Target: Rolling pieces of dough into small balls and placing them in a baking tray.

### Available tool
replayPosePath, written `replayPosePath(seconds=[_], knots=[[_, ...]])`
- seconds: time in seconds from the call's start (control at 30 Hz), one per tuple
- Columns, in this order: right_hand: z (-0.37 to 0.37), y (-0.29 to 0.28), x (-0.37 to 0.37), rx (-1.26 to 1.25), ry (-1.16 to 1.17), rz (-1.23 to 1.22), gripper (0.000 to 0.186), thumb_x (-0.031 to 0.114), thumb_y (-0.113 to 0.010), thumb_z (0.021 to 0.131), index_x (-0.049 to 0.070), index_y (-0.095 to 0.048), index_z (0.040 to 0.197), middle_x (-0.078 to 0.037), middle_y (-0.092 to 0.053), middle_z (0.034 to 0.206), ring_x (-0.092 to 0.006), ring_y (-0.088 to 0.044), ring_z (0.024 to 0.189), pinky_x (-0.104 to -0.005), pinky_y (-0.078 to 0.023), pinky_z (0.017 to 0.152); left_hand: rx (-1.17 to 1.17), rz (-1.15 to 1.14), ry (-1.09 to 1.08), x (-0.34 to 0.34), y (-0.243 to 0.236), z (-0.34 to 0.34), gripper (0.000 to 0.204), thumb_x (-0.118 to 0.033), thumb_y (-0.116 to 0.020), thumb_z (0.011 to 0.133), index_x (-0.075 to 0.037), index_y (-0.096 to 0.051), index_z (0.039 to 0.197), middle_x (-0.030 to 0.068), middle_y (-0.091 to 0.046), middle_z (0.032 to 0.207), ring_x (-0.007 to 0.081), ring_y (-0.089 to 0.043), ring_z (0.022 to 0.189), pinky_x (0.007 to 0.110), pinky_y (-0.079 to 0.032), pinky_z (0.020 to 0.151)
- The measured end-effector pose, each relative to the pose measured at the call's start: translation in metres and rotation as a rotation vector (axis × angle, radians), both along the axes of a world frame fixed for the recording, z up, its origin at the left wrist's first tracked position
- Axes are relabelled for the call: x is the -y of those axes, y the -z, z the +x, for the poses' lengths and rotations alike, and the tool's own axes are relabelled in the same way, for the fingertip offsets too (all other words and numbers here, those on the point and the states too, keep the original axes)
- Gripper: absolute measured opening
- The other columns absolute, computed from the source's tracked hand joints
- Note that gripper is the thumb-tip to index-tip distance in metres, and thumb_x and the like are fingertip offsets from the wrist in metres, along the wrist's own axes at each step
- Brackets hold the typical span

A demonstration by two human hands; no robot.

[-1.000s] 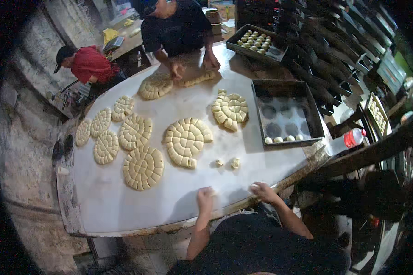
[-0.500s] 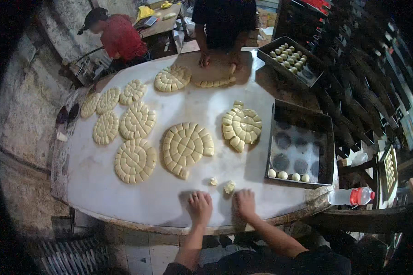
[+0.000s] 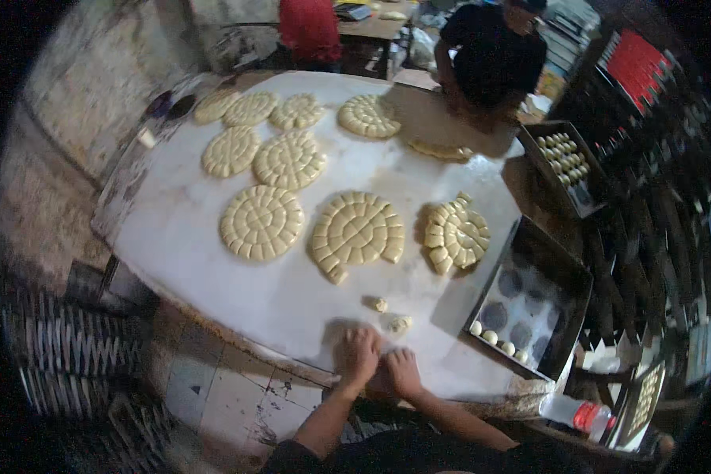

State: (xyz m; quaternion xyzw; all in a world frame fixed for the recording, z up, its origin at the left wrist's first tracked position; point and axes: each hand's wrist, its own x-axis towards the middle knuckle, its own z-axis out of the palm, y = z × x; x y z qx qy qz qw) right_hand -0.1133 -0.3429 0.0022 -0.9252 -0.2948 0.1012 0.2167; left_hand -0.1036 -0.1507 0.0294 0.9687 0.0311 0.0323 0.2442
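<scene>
My left hand [image 3: 361,353] rests near the table's front edge, palm down with its fingers curled together. Beside it, a small gap away, my right hand [image 3: 404,372] is cupped low on the tabletop in much the same way. Anything under either palm is hidden. Just beyond the hands lie two rough dough lumps, a smaller one [image 3: 381,304] and a larger one [image 3: 400,324]. Farther on is a round dough slab cut into pieces [image 3: 358,228], with a gap in its near right rim. A smaller, partly taken-apart dough round [image 3: 457,235] lies to its right.
Several more scored dough rounds [image 3: 261,223] cover the table's left and far side. A dark metal tray [image 3: 588,268] with a few dough balls [image 3: 490,336] stands at the right, near a plastic bottle [image 3: 575,414]. A person in black [image 3: 494,59] works at the far edge.
The view has turned, so the table sits tilted. My right hand has come closer to my left, and both are nearer the table's front edge. The far person leans lower over the table.
</scene>
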Motion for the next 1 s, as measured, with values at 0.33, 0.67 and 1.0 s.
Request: replayPosePath(seconds=[0.33, 0.67, 1.0], knots=[[0.077, 0.023, 0.042, 0.092, 0.221, 0.169, 0.041, 0.013, -0.061, 0.085, -0.001, -0.058, 0.124, -0.023, -0.055, 0.127, -0.0454, -0.051, 0.119, -0.0577, -0.042, 0.106, 0.303, 0.085, -0.195, -0.058, 0.0, 0.037, 0.017, -0.018, -0.061, 0.101, -0.003, -0.064, 0.108, 0.0197, -0.067, 0.108, 0.041, -0.062, 0.101, 0.054, -0.052, 0.087], [0.043, 0.005, 0.121, 0.117, 0.168, -0.094, 0.033, 0.013, -0.067, 0.084, 0.004, -0.062, 0.115, -0.022, -0.059, 0.117, -0.0441, -0.052, 0.113, -0.0543, -0.042, 0.101, 0.206, 0.133, 0.04, -0.084, -0.018, 0.007, 0.013, -0.019, -0.068, 0.097, -0.009, -0.064, 0.103, 0.0171, -0.065, 0.109, 0.0393, -0.064, 0.102, 0.05, -0.055, 0.088], [-0.054, 0.001, 0.073, -0.142, 0.104, 0.047, 0.044, 0.006, -0.057, 0.089, 0.008, -0.059, 0.134, -0.019, -0.055, 0.137, -0.0435, -0.048, 0.131, -0.0526, -0.042, 0.111, 0.321, -0.272, 0.591, -0.093, -0.028, 0.002, 0.018, -0.017, -0.067, 0.095, -0.004, -0.068, 0.108, 0.0099, -0.064, 0.113, 0.0353, -0.059, 0.118, 0.053, -0.048, 0.102]])
